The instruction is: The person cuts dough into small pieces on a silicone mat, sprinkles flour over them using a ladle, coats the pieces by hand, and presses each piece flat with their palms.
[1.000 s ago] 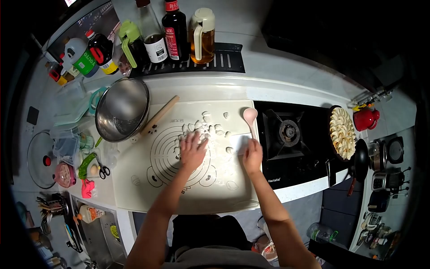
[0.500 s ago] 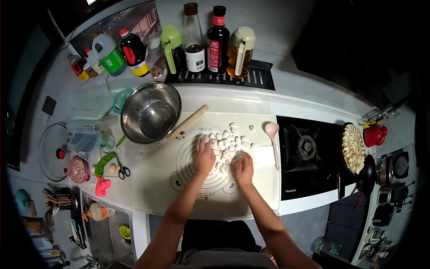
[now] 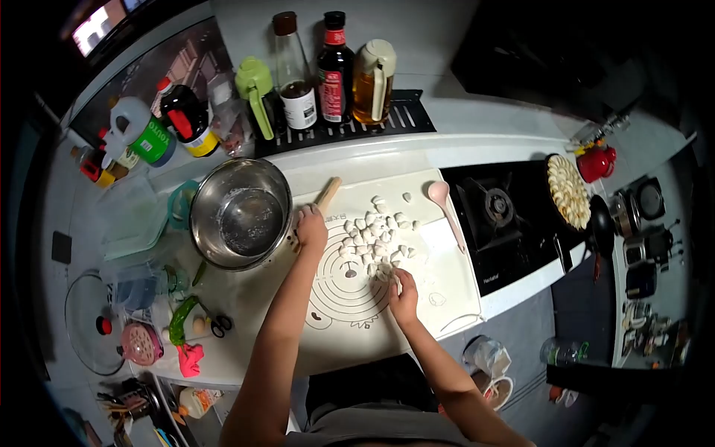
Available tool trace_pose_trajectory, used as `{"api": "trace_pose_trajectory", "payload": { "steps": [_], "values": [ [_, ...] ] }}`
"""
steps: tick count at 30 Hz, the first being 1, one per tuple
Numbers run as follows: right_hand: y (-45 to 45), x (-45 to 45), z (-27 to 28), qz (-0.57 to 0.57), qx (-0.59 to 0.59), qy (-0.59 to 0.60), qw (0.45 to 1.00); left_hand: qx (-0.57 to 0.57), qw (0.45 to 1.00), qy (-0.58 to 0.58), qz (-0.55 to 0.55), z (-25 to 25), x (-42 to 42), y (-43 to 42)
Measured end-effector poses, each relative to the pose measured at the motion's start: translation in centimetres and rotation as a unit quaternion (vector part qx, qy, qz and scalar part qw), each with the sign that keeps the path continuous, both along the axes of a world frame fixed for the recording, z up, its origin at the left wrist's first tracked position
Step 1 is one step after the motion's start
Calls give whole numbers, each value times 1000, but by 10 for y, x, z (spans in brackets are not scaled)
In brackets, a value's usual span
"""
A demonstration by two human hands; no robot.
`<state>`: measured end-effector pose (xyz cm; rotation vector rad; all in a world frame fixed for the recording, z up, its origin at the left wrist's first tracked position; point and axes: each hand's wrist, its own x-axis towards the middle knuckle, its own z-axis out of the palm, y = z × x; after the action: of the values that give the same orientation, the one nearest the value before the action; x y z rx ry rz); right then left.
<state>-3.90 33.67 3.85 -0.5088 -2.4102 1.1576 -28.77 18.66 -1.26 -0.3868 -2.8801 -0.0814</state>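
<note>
My left hand point(image 3: 312, 228) is closed over the middle of a wooden rolling pin point(image 3: 328, 195), which lies slanted beside a steel mixing bowl point(image 3: 240, 214). Its fingertips are partly hidden. At the lower edge of a scattered group of floured dough pieces point(image 3: 370, 237), my right hand point(image 3: 403, 296) has its fingers pinched together on a small dough piece. The pieces are spread on a cream pastry mat point(image 3: 342, 328) printed with rings. Inside the bowl are traces of flour.
A pink spoon point(image 3: 445, 208) lies on the mat's right side. Further right are a gas stove point(image 3: 497, 203) and a pan of dumplings point(image 3: 567, 190). Bottles point(image 3: 336, 74) line the back. Scissors point(image 3: 221, 325) and a green pepper point(image 3: 179, 325) lie on the left.
My left hand has moved from the dough pieces leftward onto the rolling pin. My right hand stays by the dough, which is now more spread out. The camera view has turned slightly.
</note>
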Motion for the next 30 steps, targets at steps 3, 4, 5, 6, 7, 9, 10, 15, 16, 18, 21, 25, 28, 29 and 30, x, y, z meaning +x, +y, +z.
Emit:
{"api": "trace_pose_trajectory", "payload": {
  "steps": [3, 4, 5, 6, 7, 9, 10, 15, 16, 18, 21, 25, 28, 29, 30],
  "values": [
    [-18, 1, -9, 5, -353, -58, 934, 134, 985, -54, -91, 34, 62, 16],
    [-24, -2, -10, 18, -412, -69, 908, 229, 959, -119, -115, 42, 88, 24],
    [-37, -7, 9, -22, -515, -47, 855, 270, 929, -214, -134, 69, 118, 27],
    [-45, -10, 18, -48, -548, -37, 834, 292, 911, -234, -176, 67, 143, 29],
    [-49, -11, 22, -73, -580, -27, 811, 311, 887, -273, -203, 59, 164, 34],
    [-45, -11, 11, -175, -596, -2, 784, 373, 859, -237, -260, 46, 200, 38],
    [-32, -2, -3, -176, -556, -17, 812, 377, 849, -210, -305, 40, 205, 35],
    [35, 38, -11, -223, -470, 26, 854, 127, 915, -142, -354, 7, 201, 23],
    [46, 47, -10, -218, -455, 12, 863, 86, 914, -146, -369, 2, 192, 21],
    [63, 55, -4, -222, -426, -15, 877, 86, 930, -130, -334, -7, 171, 28],
    [87, 71, -5, -165, -411, -36, 896, 133, 950, -49, -278, 3, 163, 35],
    [108, 90, -4, -146, -378, -101, 909, 286, 911, -52, -291, 1, 174, 81],
    [121, 102, -6, -123, -373, -113, 913, 209, 947, -9, -244, 10, 185, 110],
    [125, 107, -7, -106, -365, -121, 917, 180, 956, -9, -230, 15, 189, 115],
    [129, 110, -9, -87, -357, -127, 921, 155, 959, 17, -239, 16, 192, 115]
  ]
}}
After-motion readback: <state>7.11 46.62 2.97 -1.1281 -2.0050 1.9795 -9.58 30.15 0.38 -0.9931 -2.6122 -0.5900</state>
